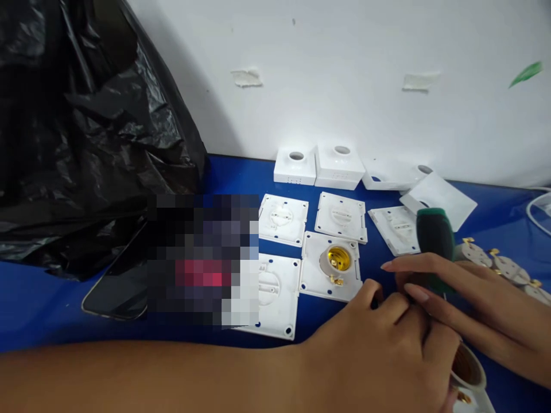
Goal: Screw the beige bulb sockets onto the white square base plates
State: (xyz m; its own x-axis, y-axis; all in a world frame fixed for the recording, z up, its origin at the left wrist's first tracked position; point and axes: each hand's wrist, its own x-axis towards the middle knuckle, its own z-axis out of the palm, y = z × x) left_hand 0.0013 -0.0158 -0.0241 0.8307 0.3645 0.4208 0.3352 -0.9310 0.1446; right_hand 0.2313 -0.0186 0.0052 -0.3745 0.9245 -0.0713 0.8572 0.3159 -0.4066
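Note:
My right hand [477, 304] comes in from the right, its fingers bent around a screwdriver [434, 232] with a dark green and black handle. The handle points up, and a bit of metal shaft shows below it. Against it, at the lower right, my left hand [387, 350] is closed on a white lamp holder [477, 396]. Much of that lamp holder is hidden under my hand; its round socket and a brass terminal show. Just beyond my left knuckles lies a square base plate [310, 275] with a gold-threaded socket [338, 258] on it.
Several bare white base plates [282, 201] lie on the blue table [241, 172]. White square covers [295, 169] with round holes line the wall. Loose sockets with brass terminals [514, 272] sit at right. A black plastic bag [99, 126] and a phone [116, 292] are at left.

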